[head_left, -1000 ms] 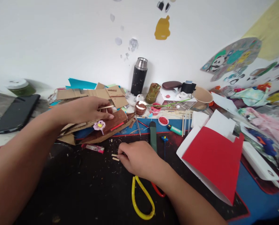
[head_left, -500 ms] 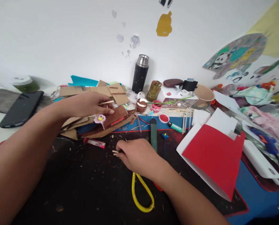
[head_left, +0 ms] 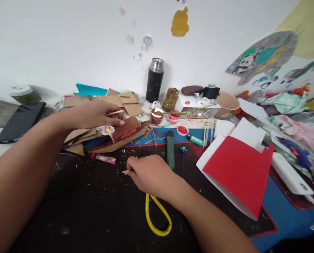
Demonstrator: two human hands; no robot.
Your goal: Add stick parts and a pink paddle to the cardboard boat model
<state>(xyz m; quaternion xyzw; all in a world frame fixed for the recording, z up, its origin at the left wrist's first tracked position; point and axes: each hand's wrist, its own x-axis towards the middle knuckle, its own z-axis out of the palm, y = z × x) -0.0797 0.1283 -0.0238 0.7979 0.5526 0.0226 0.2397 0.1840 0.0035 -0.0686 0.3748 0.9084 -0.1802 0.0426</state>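
My left hand [head_left: 100,114] is closed around a short thin wooden stick [head_left: 115,112], above a brown boat-shaped cardboard piece [head_left: 125,128]. Just below its fingers is a small pink flower [head_left: 108,130] with a yellow centre. Over the black mat, my right hand [head_left: 150,174] pinches a small wooden stick piece [head_left: 125,172], its end poking out left of the fingertips. A yellow loop-shaped handle [head_left: 159,233] extends from beneath the right hand and wrist; the rest of that tool is hidden. A pink-ended clear lighter [head_left: 104,158] lies left of the right hand.
Beyond the right hand lie a dark green cutter [head_left: 170,149], a lid of red paint [head_left: 182,130] and a green lighter [head_left: 195,140]. A black flask [head_left: 154,80] stands by the wall. Red corrugated card [head_left: 238,172] lies right, cardboard scraps [head_left: 79,102] and a phone [head_left: 21,121] left.
The view has shifted slightly, so most things appear a little left and higher. The right fingertips look closer together on the wooden piece. The left hand keeps its stick and pose.
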